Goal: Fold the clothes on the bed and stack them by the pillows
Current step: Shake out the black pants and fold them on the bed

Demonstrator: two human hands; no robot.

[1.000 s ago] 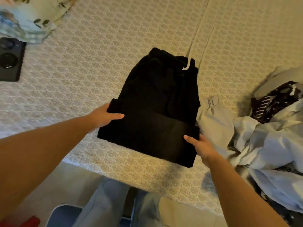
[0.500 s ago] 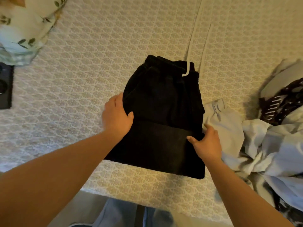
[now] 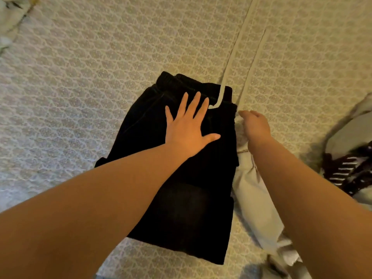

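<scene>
The fingers (image 3: 196,103) of the left hand (image 3: 188,131) are lying spread and flat, gripping nothing, pressing palm-down on the upper half of the folded black trousers (image 3: 181,208); the thumb is pointing out to the right across the dark cloth; the fingertips are reaching almost to the ribbed waistband (image 3: 181,81) at the far end. The fingers of the right hand (image 3: 255,127) are curling inward just beside the right edge of the trousers, over a pale grey garment (image 3: 253,200); whether they are pinching that cloth or the black edge, I cannot tell, since the knuckles are hiding the tips. A white drawstring (image 3: 220,97) is showing at the waistband, between the two hands.

The trousers are lying on the bed (image 3: 100,67), folded into a rough rectangle, waistband away from the person and the near fold close to the mattress edge; both forearms are crossing over them from the bottom of the view. The pale grey garment is lying touching the trousers' right side and trailing toward the lower right; farther right a loose heap of clothes (image 3: 350,170) is sitting, with a dark piece striped in white among pale fabric. The bedspread is showing a small repeating lattice pattern, with a plain band (image 3: 247,47) running up it; a floral pillow (image 3: 8,15) is peeking in at the upper left corner, well apart from the trousers.
</scene>
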